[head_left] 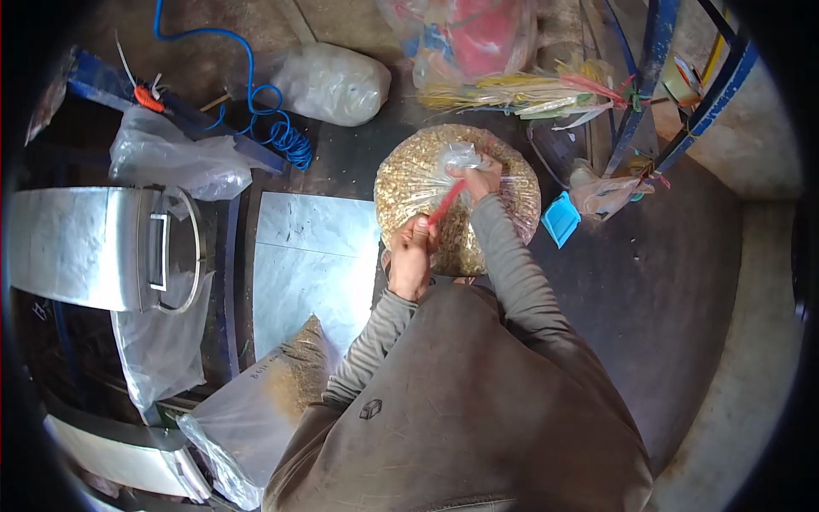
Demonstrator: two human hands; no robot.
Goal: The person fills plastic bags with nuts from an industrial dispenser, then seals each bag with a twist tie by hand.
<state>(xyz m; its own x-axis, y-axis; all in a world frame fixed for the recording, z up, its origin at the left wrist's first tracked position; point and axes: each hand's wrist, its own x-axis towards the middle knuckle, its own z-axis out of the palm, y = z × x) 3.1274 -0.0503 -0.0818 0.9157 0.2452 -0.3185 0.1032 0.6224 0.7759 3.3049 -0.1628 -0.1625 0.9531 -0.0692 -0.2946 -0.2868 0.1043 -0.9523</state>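
A large clear plastic bag (409,171) full of pale grain-like bits stands upright before me. Its top is gathered into a bunched neck (461,156). My right hand (479,177) is closed around that neck. A red strip of tie (446,203) runs from the neck down to my left hand (411,260). The fingers of my left hand pinch the lower end of the strip, just over the near side of the bag. Part of the strip near the neck is hidden by my right hand.
On my left are a shiny metal sheet (316,222), a partly filled plastic bag (273,384) and a metal machine (85,247). Behind lie a coiled blue hose (286,141) and a stuffed clear bag (333,84). Blue frame posts (640,94), strips and a blue scoop (560,219) are at right.
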